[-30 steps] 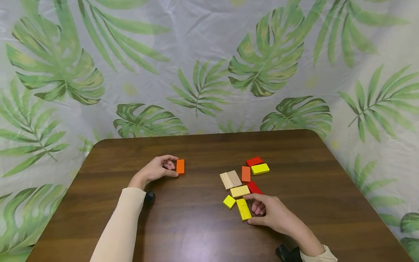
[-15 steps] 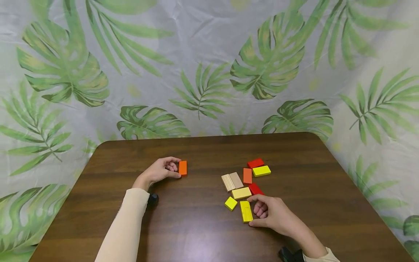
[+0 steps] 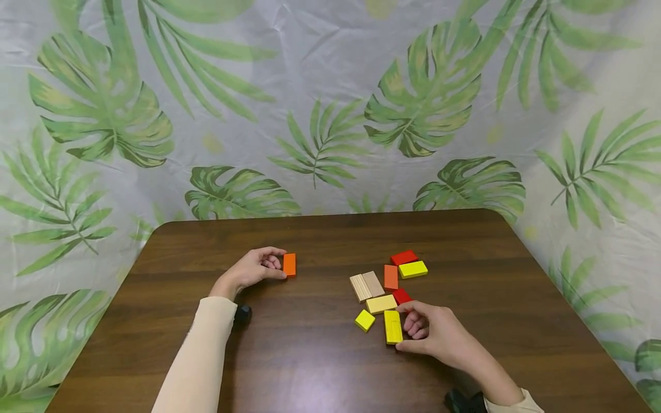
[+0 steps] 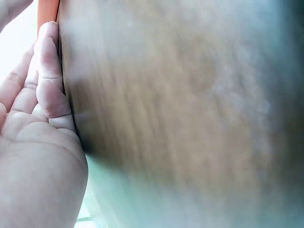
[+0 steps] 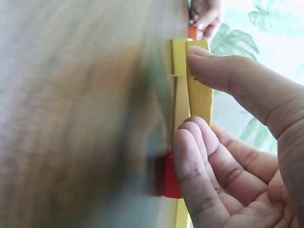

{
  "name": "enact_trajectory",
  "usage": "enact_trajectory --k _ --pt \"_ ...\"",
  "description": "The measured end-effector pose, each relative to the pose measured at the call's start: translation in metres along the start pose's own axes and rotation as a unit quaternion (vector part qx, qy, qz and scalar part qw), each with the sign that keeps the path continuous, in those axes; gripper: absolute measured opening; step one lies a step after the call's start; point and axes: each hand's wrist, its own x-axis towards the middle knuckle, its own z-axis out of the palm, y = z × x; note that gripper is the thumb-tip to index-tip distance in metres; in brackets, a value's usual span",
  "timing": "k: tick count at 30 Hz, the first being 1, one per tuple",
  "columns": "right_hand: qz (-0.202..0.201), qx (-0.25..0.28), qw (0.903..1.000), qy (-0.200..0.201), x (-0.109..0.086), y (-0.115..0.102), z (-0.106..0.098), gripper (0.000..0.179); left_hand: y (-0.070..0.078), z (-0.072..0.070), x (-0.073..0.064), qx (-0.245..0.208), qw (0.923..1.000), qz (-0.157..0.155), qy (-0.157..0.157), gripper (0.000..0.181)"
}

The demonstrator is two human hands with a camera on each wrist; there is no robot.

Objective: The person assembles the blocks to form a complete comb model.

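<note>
My left hand [image 3: 276, 264] rests on the table's left middle, thumb and forefinger curled round the end of a small orange block [image 3: 290, 264]. The left wrist view shows only the thumb beside that orange block [image 4: 47, 9]. My right hand [image 3: 405, 328] grips a long yellow block [image 3: 392, 327] lying flat, forefinger at its far end and thumb at its near end. In the right wrist view, the thumb presses the yellow block [image 5: 199, 95], and a red block [image 5: 172, 176] lies by the curled fingers.
Around the yellow block lie a small yellow square [image 3: 364, 320], a pale yellow block [image 3: 381, 303], a red block [image 3: 401, 296], two wooden blocks [image 3: 366, 285], an orange block [image 3: 391, 276], another red one [image 3: 403, 257] and a yellow one [image 3: 412, 269]. The brown table [image 3: 310, 367] backs onto a leaf-print curtain.
My right hand has straightened the long yellow block and slid it a little up toward the pale yellow one. The left hand and its orange block have stayed put.
</note>
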Motion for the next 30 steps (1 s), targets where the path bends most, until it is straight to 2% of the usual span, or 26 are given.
enact_trajectory --k 4,8,13,24,30 --pt "-0.012 -0.011 0.9998 0.011 0.007 -0.006 -0.002 0.058 0.0 0.002 0.001 -0.015 0.9999 -0.001 0.004 0.061" --pt "-0.017 -0.022 0.9995 0.015 0.018 -0.015 -0.002 0.058 -0.002 0.002 0.002 -0.014 0.9999 -0.001 0.007 0.06" --pt "-0.042 -0.018 0.9988 0.018 0.03 -0.028 0.001 0.059 -0.003 0.003 0.003 -0.004 1.0 0.001 0.007 0.06" --pt "-0.07 -0.017 0.9973 0.01 0.058 -0.056 0.019 0.058 0.0 0.001 0.001 0.005 1.0 -0.003 0.005 0.06" --pt "-0.069 -0.011 0.9976 -0.001 0.072 -0.07 0.03 0.057 0.001 0.001 0.0 0.009 0.9999 -0.002 0.005 0.06"
